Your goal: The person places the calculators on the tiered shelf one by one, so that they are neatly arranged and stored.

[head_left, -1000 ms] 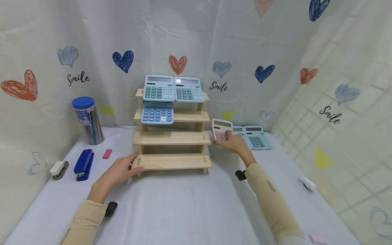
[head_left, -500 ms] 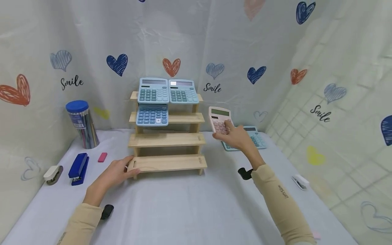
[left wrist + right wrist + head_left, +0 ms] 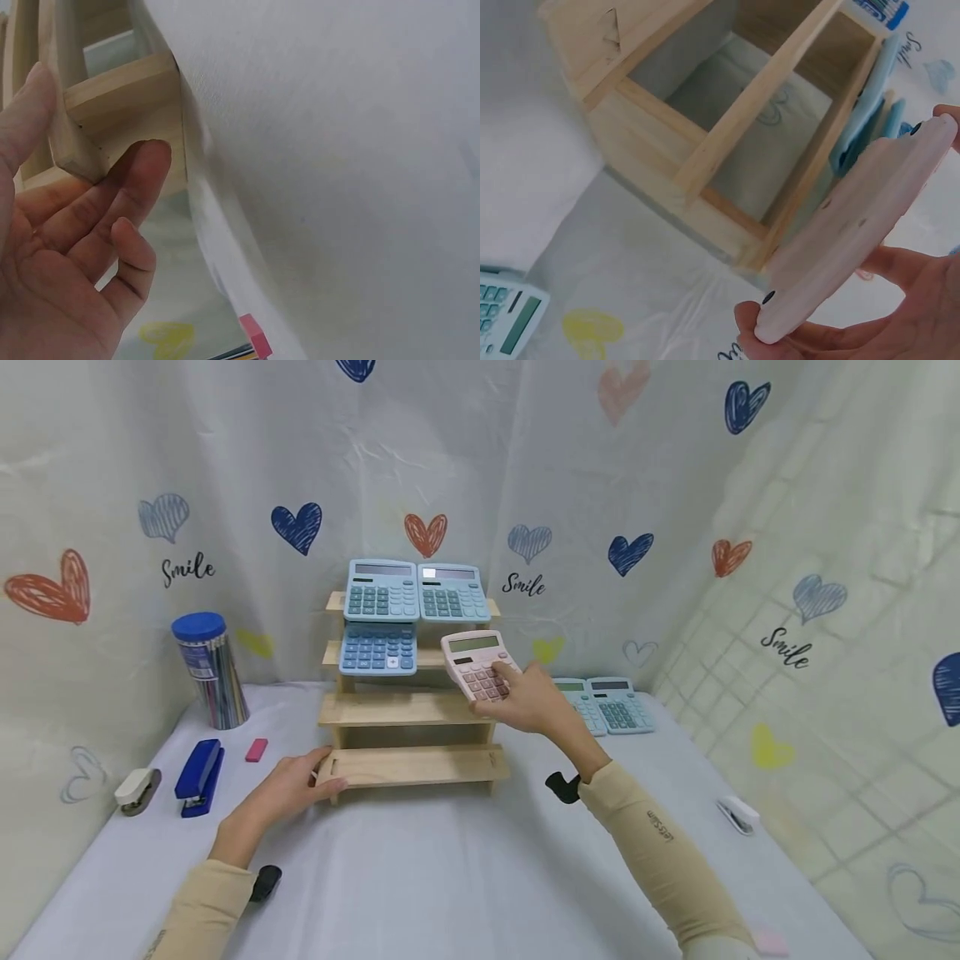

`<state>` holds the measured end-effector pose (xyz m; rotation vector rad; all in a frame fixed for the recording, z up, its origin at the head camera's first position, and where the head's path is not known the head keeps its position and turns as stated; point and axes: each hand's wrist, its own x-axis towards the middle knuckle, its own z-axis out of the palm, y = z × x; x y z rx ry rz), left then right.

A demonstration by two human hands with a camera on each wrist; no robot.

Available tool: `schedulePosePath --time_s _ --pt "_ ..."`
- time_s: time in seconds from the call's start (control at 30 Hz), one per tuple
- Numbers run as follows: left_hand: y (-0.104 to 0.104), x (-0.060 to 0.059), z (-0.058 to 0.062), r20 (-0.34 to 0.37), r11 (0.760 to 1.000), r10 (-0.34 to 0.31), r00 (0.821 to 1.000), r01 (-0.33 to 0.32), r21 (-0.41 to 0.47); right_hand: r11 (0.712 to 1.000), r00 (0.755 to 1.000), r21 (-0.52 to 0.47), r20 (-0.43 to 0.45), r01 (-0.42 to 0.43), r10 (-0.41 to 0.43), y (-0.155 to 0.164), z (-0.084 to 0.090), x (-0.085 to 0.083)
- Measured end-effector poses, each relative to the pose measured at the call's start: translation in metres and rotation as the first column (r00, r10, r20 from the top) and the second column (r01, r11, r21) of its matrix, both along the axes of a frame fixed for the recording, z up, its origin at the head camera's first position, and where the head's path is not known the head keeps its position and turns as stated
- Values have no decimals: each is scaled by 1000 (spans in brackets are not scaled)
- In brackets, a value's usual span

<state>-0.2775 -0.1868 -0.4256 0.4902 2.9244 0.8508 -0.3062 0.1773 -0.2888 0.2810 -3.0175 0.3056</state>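
While the left hand (image 3: pixel 285 787) grips the left end of the lowest shelf of a four-tier wooden rack (image 3: pixel 416 766), thumb above and fingers below, the right hand (image 3: pixel 528 700) holds a pink calculator (image 3: pixel 474 652) pinched between thumb and fingers. That calculator is in the air, tilted, keys facing the head camera, in front of the right part of the rack's middle shelves; whether it touches the wood I cannot tell. Two light blue calculators (image 3: pixel 381 589) stand side by side on the top shelf, with a deeper blue calculator (image 3: pixel 378 649) at the left of the shelf below. Right of the rack, another light blue pair (image 3: pixel 621 708) rests on the desk (image 3: pixel 420 877). To the left are a pink eraser (image 3: pixel 257 750), a blue stapler (image 3: pixel 199 778), a small white-and-grey stapler (image 3: pixel 137 791) and a blue-lidded canister (image 3: pixel 212 677); a white stapler (image 3: pixel 738 815) lies far right. A heart-printed curtain (image 3: pixel 465 460) hangs behind.
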Motion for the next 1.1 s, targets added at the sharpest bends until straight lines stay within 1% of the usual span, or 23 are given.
schedulePosePath --time_s 0.13,0.2,0.33,0.4,0.5,0.63,0.83,1.0,1.1 --pt "1 0 -1 4 1000 4 1000 -4 -2 999 1000 43 -17 -3 4 -13 -2 -7" --pt "2 0 -2 5 1000 6 1000 -6 -3 998 999 62 -39 -6 8 -19 -3 -12" --pt "1 0 -2 1 1000 8 1000 -8 -3 997 997 76 -81 -9 15 -29 -6 -25" --pt "0 1 -1 -1 1000 7 1000 -7 1 998 995 64 -100 -1 7 -33 -8 -31" --pt "1 3 0 -2 1000 7 1000 -7 8 998 992 53 -126 34 -27 -40 -13 -41" --pt "1 4 1 1 1000 3 1000 -3 13 993 984 56 -153 104 -95 -50 -19 -51" --pt "2 2 0 1 1000 2 1000 -2 8 977 969 67 -158 201 -189 -67 -26 -65" --pt "2 2 0 -2 1000 11 1000 -11 5 967 960 84 -170 240 -223 -81 -28 -72" --pt "2 2 -1 -1 1000 14 1000 -14 5 963 954 82 -184 255 -237 -84 -30 -72"
